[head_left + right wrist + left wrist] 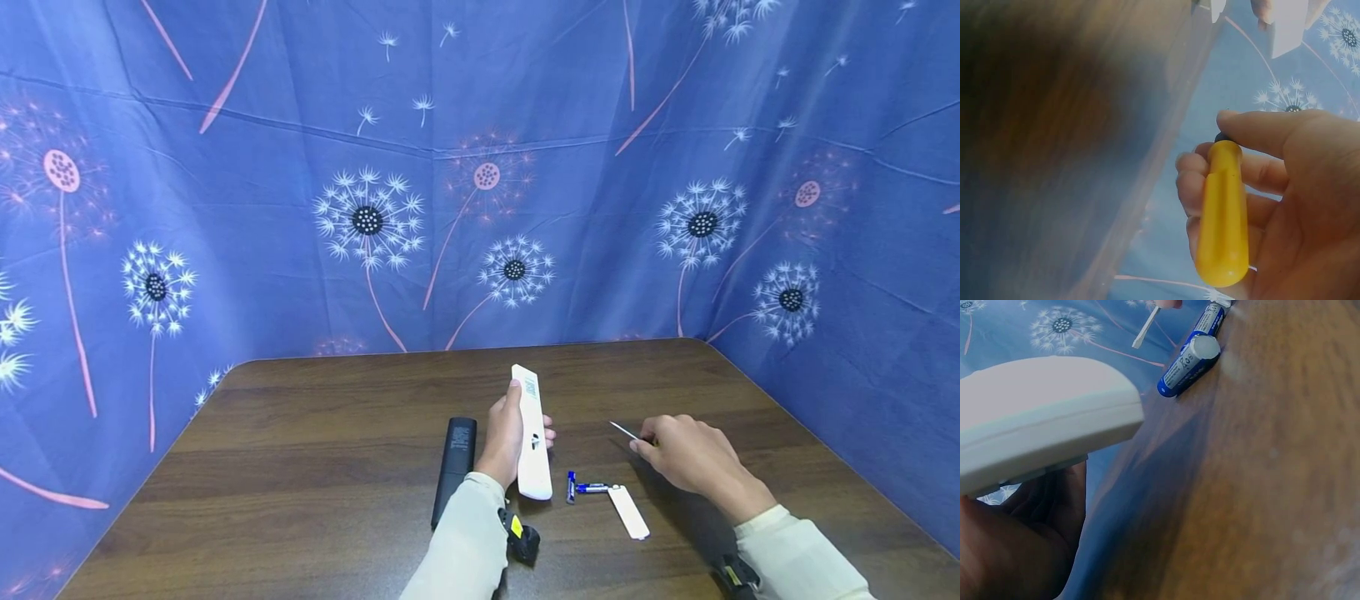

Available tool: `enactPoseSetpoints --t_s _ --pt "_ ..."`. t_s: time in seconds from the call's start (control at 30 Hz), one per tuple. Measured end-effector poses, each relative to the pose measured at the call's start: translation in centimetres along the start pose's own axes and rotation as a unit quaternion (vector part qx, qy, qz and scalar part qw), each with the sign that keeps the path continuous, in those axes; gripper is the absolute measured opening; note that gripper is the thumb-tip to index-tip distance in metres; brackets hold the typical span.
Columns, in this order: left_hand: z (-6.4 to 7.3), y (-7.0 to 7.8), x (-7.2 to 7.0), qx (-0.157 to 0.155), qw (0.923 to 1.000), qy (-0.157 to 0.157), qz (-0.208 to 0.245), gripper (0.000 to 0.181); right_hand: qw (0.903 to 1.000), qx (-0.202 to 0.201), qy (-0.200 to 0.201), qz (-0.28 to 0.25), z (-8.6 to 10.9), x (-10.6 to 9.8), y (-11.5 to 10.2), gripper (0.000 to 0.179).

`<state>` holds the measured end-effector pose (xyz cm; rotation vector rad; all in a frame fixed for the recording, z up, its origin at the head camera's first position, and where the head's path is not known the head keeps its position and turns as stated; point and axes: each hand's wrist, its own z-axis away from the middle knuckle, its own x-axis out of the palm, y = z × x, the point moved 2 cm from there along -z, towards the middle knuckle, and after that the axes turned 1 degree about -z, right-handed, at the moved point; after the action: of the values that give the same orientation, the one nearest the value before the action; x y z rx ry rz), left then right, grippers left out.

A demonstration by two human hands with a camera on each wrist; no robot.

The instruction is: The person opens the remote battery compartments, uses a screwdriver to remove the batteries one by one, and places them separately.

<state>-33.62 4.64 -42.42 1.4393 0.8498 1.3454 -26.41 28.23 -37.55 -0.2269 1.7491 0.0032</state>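
Note:
My left hand (507, 435) grips a white remote control (534, 454), its labelled back turned up and a small dark spot at mid-length. In the left wrist view the remote's rounded end (1054, 400) stands above the table, over the curled fingers. My right hand (693, 457) holds a screwdriver by its yellow handle (1222, 219). The flat metal blade (1145, 328) points left toward the remote, apart from it. Between the hands lie two blue batteries, one upright in line (572, 487) and one crosswise (592, 488), beside a white battery cover (628, 512).
A black remote control (454, 467) lies left of my left forearm on the brown wooden table (315, 467). Blue dandelion-print cloth (450, 167) hangs behind the table and along its sides. Black straps with cameras (521, 537) are on both wrists.

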Motion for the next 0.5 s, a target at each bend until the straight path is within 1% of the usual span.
enactPoseSetpoints --t_s 0.13,0.33,0.5 --pt "-0.07 -0.09 -0.01 -0.004 1.0000 0.002 0.002 0.069 0.9999 0.013 -0.010 -0.001 -0.01 0.23 0.11 0.024" --pt "-0.20 -0.17 0.02 -0.006 0.9999 0.003 0.009 0.070 0.9979 0.042 -0.043 -0.025 -0.04 0.34 0.04 0.027" --pt "-0.33 -0.16 0.08 0.000 0.9999 0.002 0.012 0.070 0.9953 0.069 -0.061 -0.028 0.01 0.34 0.17 0.031"
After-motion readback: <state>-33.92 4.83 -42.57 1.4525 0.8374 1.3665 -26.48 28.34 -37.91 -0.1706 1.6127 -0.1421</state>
